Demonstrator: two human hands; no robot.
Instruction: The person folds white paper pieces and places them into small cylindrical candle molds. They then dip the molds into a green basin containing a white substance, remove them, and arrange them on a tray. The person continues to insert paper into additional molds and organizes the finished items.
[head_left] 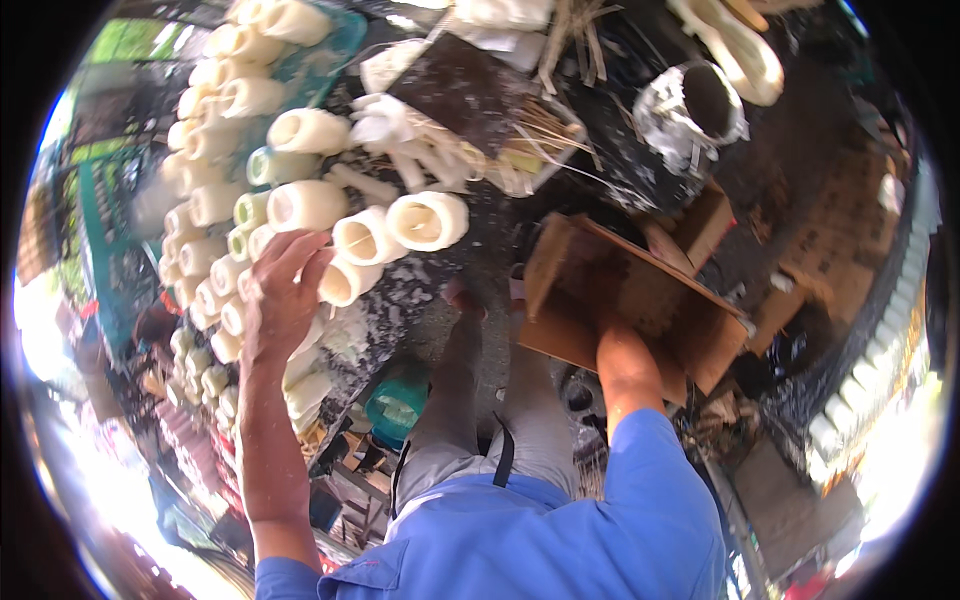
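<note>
My left hand [285, 285] is over the near edge of a crowd of cream, waxy, hollow cylinders that look like candles. Its thumb and fingertips are pinched together beside one open-topped cylinder [366, 236]. A thin pale string [352, 240] seems to run from the fingertips across that cylinder's mouth. Just right of it sits another cylinder [428, 221] with a hollow centre; a third [347, 281] lies tilted below. On the right, my right hand [612, 322] reaches down into an open cardboard box [655, 295]. Its fingers are hidden in there.
A dark flat board [462, 92] and a bundle of thin sticks [550, 130] lie beyond the cylinders. A wax-crusted round pot [690, 105] stands at the far right. Below the table edge is a teal bucket [397, 402], left of my legs. Flattened cardboard [845, 215] lies right.
</note>
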